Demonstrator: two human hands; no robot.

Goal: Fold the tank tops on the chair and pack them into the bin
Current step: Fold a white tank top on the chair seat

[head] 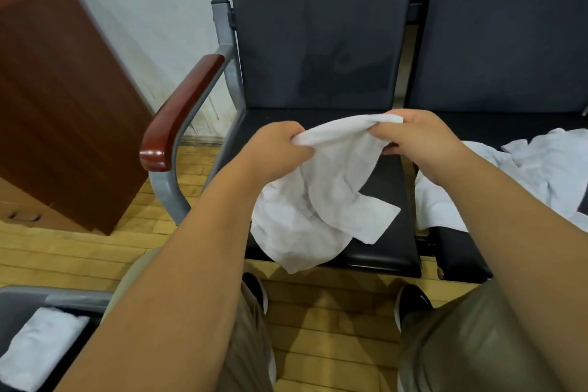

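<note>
A crumpled white tank top [321, 197] hangs above the black chair seat [391, 242], its lower part draped over the seat's front edge. My left hand [276, 149] grips its upper edge on the left, and my right hand [420, 140] pinches the same edge on the right. More white tank tops [537, 169] lie in a loose heap on the neighbouring seat to the right. At the bottom left, a grey bin [63, 296] holds a folded white top [38, 347].
The chair has a red-brown wooden armrest [181, 114] on a grey metal frame at the left. A brown wooden cabinet [60, 99] stands against the wall farther left. My knees and dark shoes are over the wooden floor [318, 312] below the seat.
</note>
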